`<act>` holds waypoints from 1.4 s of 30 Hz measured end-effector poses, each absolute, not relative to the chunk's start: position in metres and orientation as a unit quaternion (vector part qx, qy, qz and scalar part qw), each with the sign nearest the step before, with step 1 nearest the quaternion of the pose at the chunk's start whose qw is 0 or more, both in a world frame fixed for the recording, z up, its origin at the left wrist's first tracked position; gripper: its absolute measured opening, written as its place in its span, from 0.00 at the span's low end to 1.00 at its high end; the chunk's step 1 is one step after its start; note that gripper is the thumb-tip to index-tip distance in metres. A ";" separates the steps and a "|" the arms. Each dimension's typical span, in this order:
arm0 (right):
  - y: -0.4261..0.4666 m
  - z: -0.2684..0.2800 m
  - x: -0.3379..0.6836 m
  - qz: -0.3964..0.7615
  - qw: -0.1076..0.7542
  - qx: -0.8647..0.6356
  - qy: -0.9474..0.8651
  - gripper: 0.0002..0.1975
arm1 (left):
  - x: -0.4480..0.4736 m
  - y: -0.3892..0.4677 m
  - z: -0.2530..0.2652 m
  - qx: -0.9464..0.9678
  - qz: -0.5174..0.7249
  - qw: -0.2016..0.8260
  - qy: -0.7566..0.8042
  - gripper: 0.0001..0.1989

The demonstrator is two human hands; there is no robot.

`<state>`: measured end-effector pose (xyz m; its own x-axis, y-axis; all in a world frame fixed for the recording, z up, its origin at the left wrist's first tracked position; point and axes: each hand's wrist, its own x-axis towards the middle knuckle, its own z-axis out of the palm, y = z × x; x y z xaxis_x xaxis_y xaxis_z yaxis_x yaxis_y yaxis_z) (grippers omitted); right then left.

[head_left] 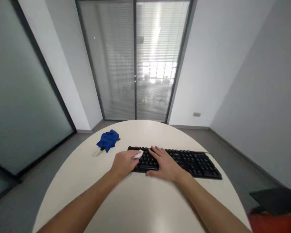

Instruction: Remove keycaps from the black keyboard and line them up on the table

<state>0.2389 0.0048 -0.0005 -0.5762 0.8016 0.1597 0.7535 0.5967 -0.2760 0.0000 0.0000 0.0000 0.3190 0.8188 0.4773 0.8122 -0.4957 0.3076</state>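
Forearms (97, 195) reach the crosswise-lying keyboard (191, 161), left hand (124, 163) pinching a white wad (138, 154) at its left end, right hand (166, 164) spread open on it.

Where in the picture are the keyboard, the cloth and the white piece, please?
Keyboard (187, 160): head view, on keys right of its middle.
Cloth (108, 140): head view, on its crumpled middle.
White piece (138, 154): head view, on its exposed part.
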 end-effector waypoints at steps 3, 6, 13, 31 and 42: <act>0.006 0.001 0.243 0.094 0.137 -0.425 -0.890 0.54 | 0.002 -0.005 -0.002 0.847 0.256 0.003 0.466 0.15; 0.005 0.002 0.244 0.091 0.134 -0.422 -0.892 0.53 | 0.003 -0.008 -0.002 0.876 0.226 0.000 0.425 0.15; 0.007 -0.001 0.250 0.084 0.137 -0.414 -0.896 0.53 | 0.005 -0.009 0.001 0.903 0.221 -0.008 0.368 0.14; 0.003 0.010 0.255 0.090 0.182 -0.375 -0.905 0.42 | 0.019 -0.010 -0.006 0.851 0.363 0.073 0.373 0.16; -0.006 0.018 0.237 0.069 0.291 -0.275 -0.914 0.21 | 0.028 -0.014 -0.001 0.759 0.396 0.255 0.450 0.08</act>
